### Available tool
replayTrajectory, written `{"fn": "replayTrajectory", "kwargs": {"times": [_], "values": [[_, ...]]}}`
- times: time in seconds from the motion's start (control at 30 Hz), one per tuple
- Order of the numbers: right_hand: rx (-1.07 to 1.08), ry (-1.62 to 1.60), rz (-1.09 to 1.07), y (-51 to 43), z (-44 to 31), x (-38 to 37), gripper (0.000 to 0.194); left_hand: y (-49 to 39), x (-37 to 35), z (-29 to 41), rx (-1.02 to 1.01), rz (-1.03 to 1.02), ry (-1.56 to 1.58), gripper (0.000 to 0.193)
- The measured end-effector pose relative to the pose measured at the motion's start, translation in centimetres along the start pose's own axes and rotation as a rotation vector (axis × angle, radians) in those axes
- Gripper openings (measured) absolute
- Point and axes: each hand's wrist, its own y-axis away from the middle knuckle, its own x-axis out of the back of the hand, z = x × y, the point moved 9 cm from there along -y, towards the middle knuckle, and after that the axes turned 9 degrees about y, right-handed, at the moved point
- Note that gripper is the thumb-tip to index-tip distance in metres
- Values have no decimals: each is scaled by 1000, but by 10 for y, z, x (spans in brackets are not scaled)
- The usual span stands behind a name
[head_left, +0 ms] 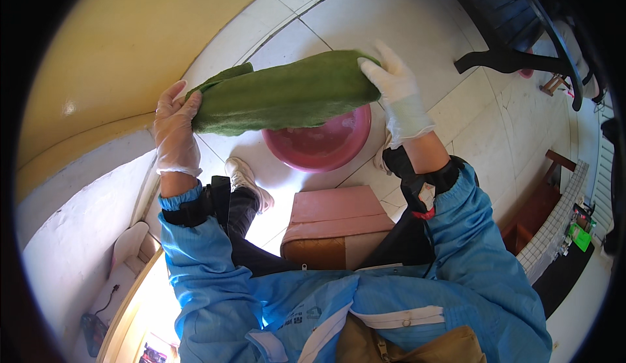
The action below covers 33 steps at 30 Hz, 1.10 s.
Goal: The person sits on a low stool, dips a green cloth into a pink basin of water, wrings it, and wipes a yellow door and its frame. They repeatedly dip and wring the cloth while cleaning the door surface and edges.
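A green cloth [288, 94], which looks like a folded towel, is stretched between my two gloved hands. My left hand [177, 126], in a thin translucent glove, pinches its left end between thumb and fingers. At the other end, my right hand [393, 91] grips the cloth's edge, in a similar whitish glove. Below the cloth a pink plastic basin [318, 153] stands on the tiled floor, its far part hidden by the cloth. What looks like water with some suds shows inside it.
A pink and brown padded seat [337, 216] is between my legs. My shoes flank the basin. A yellow wall [122, 35] rises at the left. Dark wooden furniture [518, 62] stands at the upper right, and a counter with a checked edge [552, 226] at the right.
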Motion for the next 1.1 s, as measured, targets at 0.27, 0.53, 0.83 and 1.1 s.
{"fn": "replayTrajectory", "kwargs": {"times": [0.27,0.53,0.83,1.1], "values": [[221,33,-76,-3,-30,18,40,-8,1,5,-206,98,-327,25],[555,698,154,2,-56,30,38,-4,-15,-4,104,-131,240,27],[626,867,254,0,-63,53,18,8,-39,-3,-191,-324,-389,24],[109,-62,-246,-10,-32,46,21,20,-34,38,-443,-349,-366,11]]}}
